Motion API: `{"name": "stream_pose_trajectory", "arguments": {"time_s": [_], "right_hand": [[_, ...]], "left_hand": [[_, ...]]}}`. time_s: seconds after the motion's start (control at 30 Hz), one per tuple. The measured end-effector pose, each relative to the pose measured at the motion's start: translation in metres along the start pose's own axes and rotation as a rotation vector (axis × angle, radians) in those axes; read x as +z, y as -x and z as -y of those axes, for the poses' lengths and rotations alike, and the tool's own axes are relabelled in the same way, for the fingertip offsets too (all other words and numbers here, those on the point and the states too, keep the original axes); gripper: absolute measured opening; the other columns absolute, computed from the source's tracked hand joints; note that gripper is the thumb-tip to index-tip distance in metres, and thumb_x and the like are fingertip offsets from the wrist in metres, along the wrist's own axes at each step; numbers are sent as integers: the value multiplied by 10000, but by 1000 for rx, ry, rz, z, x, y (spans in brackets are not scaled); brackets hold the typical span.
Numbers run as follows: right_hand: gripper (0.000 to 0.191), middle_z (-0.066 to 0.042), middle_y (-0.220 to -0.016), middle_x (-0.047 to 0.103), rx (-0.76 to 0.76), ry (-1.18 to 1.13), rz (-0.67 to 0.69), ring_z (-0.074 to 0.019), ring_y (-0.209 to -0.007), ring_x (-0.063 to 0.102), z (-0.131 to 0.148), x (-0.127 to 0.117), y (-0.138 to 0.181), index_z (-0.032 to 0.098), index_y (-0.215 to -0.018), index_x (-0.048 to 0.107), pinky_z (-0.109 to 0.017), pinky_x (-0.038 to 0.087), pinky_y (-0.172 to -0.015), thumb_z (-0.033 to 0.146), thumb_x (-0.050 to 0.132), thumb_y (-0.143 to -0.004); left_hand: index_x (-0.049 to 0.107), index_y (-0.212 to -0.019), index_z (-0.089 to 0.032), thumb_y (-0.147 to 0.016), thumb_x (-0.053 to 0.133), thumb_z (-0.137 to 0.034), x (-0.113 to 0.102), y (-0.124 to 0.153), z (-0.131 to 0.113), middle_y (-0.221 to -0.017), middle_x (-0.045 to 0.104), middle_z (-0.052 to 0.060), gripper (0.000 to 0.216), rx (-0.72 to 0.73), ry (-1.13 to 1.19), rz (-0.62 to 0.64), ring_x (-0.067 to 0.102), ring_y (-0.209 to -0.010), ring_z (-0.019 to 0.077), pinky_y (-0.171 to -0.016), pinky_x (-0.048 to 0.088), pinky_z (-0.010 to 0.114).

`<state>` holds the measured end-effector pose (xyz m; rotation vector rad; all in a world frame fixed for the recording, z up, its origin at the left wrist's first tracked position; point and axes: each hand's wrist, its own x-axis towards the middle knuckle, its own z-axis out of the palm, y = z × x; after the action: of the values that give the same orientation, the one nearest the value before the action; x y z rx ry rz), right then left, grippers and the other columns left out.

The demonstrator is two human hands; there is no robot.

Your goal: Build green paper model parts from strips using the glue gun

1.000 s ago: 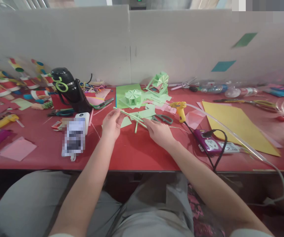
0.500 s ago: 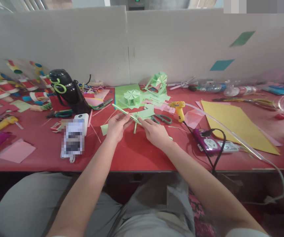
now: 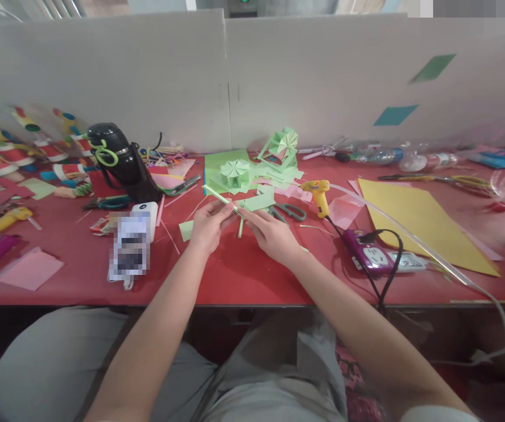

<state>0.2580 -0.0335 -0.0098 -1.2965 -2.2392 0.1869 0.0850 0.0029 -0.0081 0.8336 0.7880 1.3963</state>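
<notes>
Between my two hands a thin light-green paper strip (image 3: 215, 193) slants from upper left to lower right. My left hand (image 3: 208, 225) pinches it near its middle, thumb and fingers closed. My right hand (image 3: 274, 231) is closed on its lower right part, which the fingers partly cover. Another narrow green paper piece (image 3: 241, 227) points down beneath the strip; whether the two are joined I cannot tell. Just beyond lie cut green paper scraps (image 3: 259, 201) and grey-handled scissors (image 3: 293, 211). Farther back stand a folded green paper wheel shape (image 3: 235, 172) and a larger green paper construction (image 3: 284, 144).
A yellow glue gun (image 3: 318, 193) stands right of the scraps, its cord running to a purple power strip (image 3: 367, 252). Yellow paper (image 3: 419, 217) covers the right side. A black bottle (image 3: 123, 161) and a phone (image 3: 130, 246) are at left. A grey partition (image 3: 147, 76) rises behind.
My right hand has slid slightly left along the strip, closer to my left hand. The strip's upper end has shifted a little to the right. The other things stay put.
</notes>
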Motion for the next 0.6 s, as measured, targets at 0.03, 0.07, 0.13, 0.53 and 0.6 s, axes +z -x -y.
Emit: {"name": "stream_pose_trajectory", "arguments": {"time_s": [0.03,0.07,0.13,0.53,0.6], "right_hand": [[481,-79,-1155,646,-1,-11,-9,-195,-903,643,-1,0,0,289,-1481,451,-273,493,-708,216,331,-1020],[480,-80,-1143,647,-3,-19,-17,-192,-896,640,-2,1,0,289,-1476,459,-270,490,-706,213,334,-1019],[483,-79,-1133,646,-12,-32,-29,-188,-885,636,-3,2,0,296,-1471,466,-265,485,-700,203,339,-1015],[486,-83,-1140,652,-20,-57,-21,-191,-858,640,-3,1,1,272,-1443,492,-273,477,-679,167,368,-985],[473,-87,-1143,661,-11,-66,-18,-200,-876,649,-2,0,1,260,-1429,502,-285,490,-703,171,377,-982]], "left_hand": [[736,-873,-135,-632,886,-237,0,0,0,-898,767,60,301,1,1,2,724,-874,180,-961,556,391],[738,-877,-137,-638,883,-237,-1,0,-1,-904,767,60,297,2,-1,7,725,-878,180,-967,553,392],[742,-879,-137,-647,879,-236,-1,0,-1,-908,767,62,287,-1,-8,20,726,-888,182,-975,550,391],[747,-875,-126,-621,895,-255,0,0,0,-943,773,98,321,-3,-65,12,725,-975,231,-1005,540,424],[746,-875,-126,-621,893,-258,0,1,-1,-938,772,96,322,-2,-68,5,727,-969,230,-1007,538,428]]}}
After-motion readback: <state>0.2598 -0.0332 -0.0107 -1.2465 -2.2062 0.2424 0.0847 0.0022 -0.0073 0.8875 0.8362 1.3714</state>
